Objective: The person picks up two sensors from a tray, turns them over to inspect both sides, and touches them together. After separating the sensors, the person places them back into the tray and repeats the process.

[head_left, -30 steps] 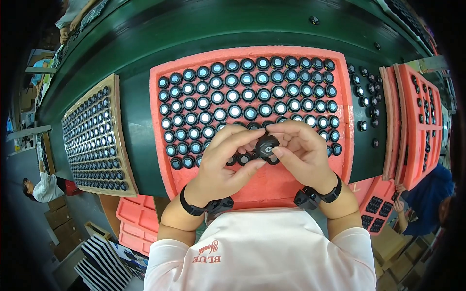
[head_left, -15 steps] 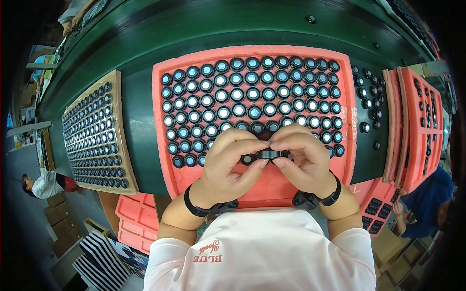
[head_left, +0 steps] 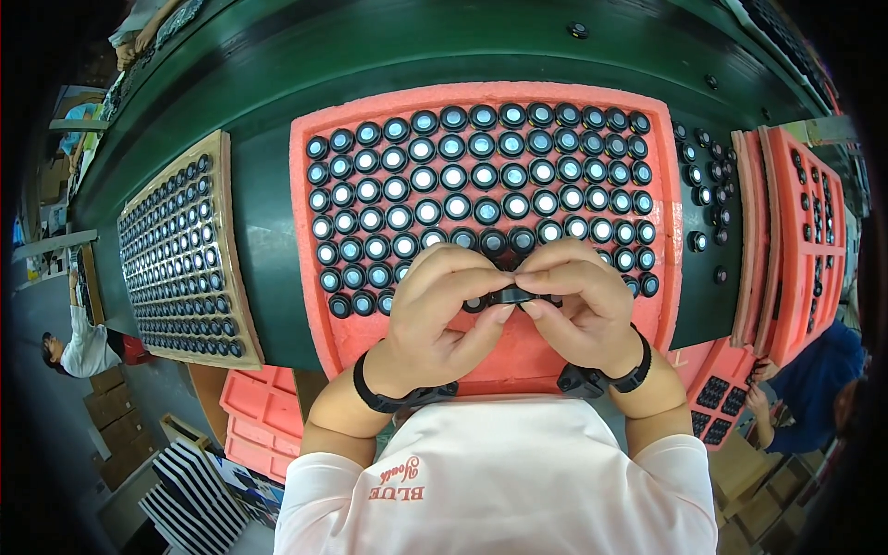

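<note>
Thumbs and fingertips of my left hand [head_left: 442,310] and my right hand [head_left: 578,296] pinch a small round black part [head_left: 511,295] between them, one hand on each side. It is held edge-on over the near part of a pink foam tray [head_left: 486,95]. Rows of similar round black pieces [head_left: 451,176] with pale, shiny centres fill much of that tray. My hands hide some of the near rows. Black bands circle both my wrists.
To the left lies a tan tray [head_left: 242,277] of similar pieces. Several loose pieces [head_left: 697,241] sit on the green surface at right, beside stacked pink trays [head_left: 779,231]. A green belt [head_left: 416,55] runs behind, carrying a loose piece [head_left: 578,30]. Another person [head_left: 809,388] works at far right.
The loose piece on the green belt at the back has shifted slightly left. Both my hands stay nearly in place, still pinching the round black part.
</note>
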Demonstrator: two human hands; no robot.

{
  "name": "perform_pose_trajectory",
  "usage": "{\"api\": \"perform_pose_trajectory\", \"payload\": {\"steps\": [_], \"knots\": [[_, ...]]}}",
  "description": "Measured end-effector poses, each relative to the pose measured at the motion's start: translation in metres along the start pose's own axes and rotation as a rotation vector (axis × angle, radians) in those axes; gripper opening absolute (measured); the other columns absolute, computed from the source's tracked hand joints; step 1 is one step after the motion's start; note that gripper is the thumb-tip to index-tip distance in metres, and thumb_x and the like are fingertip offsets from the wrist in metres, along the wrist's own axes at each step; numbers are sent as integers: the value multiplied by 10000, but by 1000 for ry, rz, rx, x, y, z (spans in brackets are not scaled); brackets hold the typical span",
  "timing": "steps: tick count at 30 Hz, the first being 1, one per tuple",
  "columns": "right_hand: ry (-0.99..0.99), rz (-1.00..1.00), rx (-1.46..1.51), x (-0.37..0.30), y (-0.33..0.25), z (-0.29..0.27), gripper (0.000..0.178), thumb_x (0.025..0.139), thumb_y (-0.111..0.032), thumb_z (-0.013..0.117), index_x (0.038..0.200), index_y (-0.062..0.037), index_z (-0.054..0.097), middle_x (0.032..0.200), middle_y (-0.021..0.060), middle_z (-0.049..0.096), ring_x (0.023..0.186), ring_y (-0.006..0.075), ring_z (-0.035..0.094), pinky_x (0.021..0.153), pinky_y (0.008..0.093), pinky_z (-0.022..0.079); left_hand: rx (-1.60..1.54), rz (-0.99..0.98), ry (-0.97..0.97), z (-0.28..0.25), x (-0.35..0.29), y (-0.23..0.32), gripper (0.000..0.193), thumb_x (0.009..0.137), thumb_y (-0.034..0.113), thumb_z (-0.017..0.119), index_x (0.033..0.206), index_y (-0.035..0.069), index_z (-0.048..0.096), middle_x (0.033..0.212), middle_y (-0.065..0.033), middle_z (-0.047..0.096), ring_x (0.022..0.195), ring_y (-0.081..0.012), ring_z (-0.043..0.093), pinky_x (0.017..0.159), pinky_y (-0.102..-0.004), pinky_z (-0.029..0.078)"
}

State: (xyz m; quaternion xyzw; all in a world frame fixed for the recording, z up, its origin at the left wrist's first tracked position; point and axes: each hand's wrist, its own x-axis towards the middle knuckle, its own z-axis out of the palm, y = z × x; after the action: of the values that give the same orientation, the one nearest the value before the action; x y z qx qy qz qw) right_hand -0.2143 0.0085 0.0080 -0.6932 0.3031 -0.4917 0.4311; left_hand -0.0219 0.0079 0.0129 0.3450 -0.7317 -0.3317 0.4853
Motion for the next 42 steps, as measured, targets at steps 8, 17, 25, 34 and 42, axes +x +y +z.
{"api": "perform_pose_trajectory", "payload": {"steps": [8,17,25,34,42], "knots": [[-12,28,-33,-2,-3,1,246,789,51,666,1030,22,620,980,139,624,867,205,590,758,307,483,-8,-2,-7,-1,-3,1,269,768,-3,702,1028,-9,634,914,-111,623,756,-199,592,666,-291,460],[-11,85,81,-3,8,5,285,817,34,652,1082,2,553,1082,132,540,953,190,542,804,303,466,-579,-264,234,22,-11,6,191,830,-71,623,1015,-22,607,995,-144,607,810,-164,603,689,-228,483],[60,72,56,-3,7,5,244,811,21,663,1030,-21,562,1056,116,550,927,186,546,778,311,464,-331,-265,-34,9,-9,1,117,917,25,566,1015,-33,591,982,-135,612,830,-172,602,710,-269,486],[38,-119,-290,3,8,4,260,745,11,724,982,-52,639,949,80,601,831,213,569,725,328,453,-435,-357,-98,9,-11,-8,194,951,142,550,1028,-31,590,952,-103,614,804,-166,567,702,-272,462],[-14,-81,-316,6,-2,7,268,723,4,737,972,-46,654,960,93,603,832,219,563,724,319,451,-388,-413,-20,6,-13,-3,163,918,138,594,999,-3,599,886,-82,600,772,-173,550,677,-282,447]]}}
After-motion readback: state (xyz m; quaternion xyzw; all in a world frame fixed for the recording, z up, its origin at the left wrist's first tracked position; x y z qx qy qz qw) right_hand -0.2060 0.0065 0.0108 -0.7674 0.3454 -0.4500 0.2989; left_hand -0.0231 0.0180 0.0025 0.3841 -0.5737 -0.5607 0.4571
